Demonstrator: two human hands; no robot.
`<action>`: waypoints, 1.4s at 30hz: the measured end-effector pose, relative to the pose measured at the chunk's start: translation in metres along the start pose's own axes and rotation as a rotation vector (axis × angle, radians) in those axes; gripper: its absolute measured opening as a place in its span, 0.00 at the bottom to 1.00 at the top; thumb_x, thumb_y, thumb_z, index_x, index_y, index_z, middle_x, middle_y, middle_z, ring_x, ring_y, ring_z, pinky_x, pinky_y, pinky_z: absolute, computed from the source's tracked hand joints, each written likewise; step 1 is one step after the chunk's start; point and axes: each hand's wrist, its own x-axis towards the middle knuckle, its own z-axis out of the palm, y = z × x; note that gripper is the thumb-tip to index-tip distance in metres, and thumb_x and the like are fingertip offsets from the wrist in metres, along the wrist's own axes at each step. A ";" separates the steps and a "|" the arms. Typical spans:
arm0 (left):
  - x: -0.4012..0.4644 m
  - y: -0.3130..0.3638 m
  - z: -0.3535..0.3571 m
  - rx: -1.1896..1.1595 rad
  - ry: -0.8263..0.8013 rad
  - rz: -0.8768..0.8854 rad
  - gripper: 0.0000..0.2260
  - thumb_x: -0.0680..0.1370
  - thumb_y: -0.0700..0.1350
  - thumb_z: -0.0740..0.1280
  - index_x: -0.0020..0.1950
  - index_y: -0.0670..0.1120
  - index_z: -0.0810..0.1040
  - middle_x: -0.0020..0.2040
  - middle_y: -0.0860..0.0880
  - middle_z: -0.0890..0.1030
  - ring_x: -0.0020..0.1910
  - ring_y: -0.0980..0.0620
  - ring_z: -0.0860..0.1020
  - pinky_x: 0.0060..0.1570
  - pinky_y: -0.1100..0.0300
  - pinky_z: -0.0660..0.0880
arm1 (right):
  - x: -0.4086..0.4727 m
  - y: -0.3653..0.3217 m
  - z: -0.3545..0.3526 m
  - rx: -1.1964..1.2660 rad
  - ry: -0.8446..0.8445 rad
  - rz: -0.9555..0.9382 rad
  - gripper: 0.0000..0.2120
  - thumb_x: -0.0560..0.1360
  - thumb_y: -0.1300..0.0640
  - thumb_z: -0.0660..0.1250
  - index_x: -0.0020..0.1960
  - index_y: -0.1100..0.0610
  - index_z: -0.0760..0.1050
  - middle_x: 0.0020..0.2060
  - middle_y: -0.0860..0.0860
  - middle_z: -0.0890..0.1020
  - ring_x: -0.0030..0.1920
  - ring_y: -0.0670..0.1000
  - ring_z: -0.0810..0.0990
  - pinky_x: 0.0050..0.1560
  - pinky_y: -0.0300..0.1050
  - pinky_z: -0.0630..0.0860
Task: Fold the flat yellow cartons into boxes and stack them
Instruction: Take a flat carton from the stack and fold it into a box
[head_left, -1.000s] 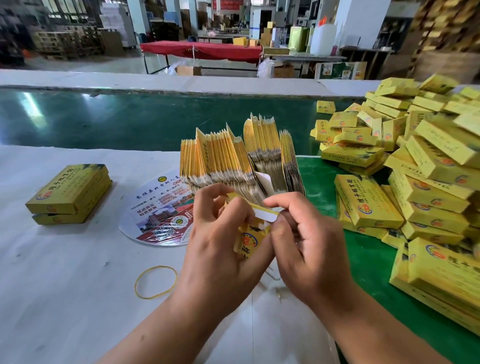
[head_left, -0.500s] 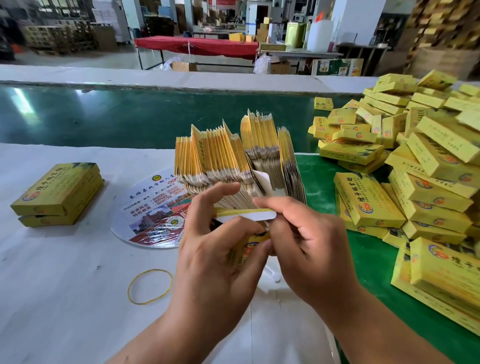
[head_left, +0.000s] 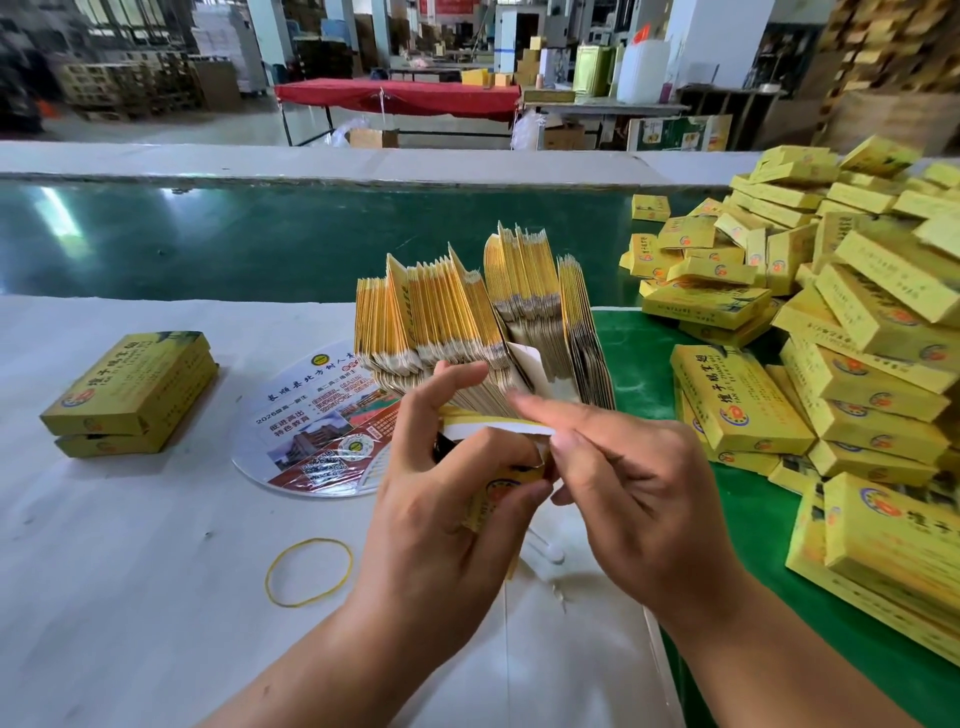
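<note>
My left hand (head_left: 441, 514) grips a half-formed yellow carton (head_left: 498, 486) from the left side, thumb up by its white end flap. My right hand (head_left: 623, 483) pinches that flap at the carton's top right corner. Most of the carton is hidden between my palms. Just behind my fingers stands a fanned bundle of flat yellow cartons (head_left: 467, 317) on edge. Two folded boxes (head_left: 132, 392) lie stacked at the left on the white table (head_left: 130, 597). A large loose heap of folded yellow boxes (head_left: 857, 364) covers the right side.
A round printed hand fan (head_left: 311, 436) lies flat under the bundle. A yellow rubber band (head_left: 309, 571) rests on the table near my left wrist. A green conveyor belt (head_left: 208, 239) runs across behind, and a green mat (head_left: 753, 597) lies under the heap.
The carton's white end flap has been brought up and over between my fingers. My left thumb has lifted. The view has shifted slightly, so the two stacked boxes sit further left.
</note>
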 end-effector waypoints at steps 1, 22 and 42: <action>0.000 -0.001 0.000 -0.004 -0.009 0.012 0.04 0.75 0.45 0.68 0.49 0.52 0.78 0.65 0.49 0.68 0.68 0.46 0.71 0.57 0.69 0.68 | 0.000 0.001 0.000 0.020 0.004 0.011 0.16 0.78 0.58 0.60 0.61 0.60 0.80 0.44 0.40 0.84 0.40 0.37 0.83 0.37 0.34 0.79; 0.001 -0.012 0.005 -0.046 0.028 0.056 0.05 0.77 0.47 0.67 0.51 0.50 0.72 0.67 0.46 0.71 0.69 0.45 0.70 0.60 0.63 0.68 | 0.000 0.001 -0.006 -0.083 -0.038 0.029 0.14 0.73 0.64 0.67 0.57 0.59 0.84 0.43 0.47 0.86 0.41 0.36 0.82 0.40 0.26 0.72; 0.014 -0.008 0.004 -0.382 0.134 -0.289 0.05 0.72 0.48 0.71 0.43 0.50 0.76 0.36 0.54 0.79 0.33 0.58 0.75 0.34 0.68 0.72 | 0.001 -0.001 -0.007 -0.005 -0.062 0.108 0.12 0.75 0.56 0.70 0.56 0.58 0.84 0.40 0.44 0.86 0.36 0.38 0.83 0.34 0.29 0.74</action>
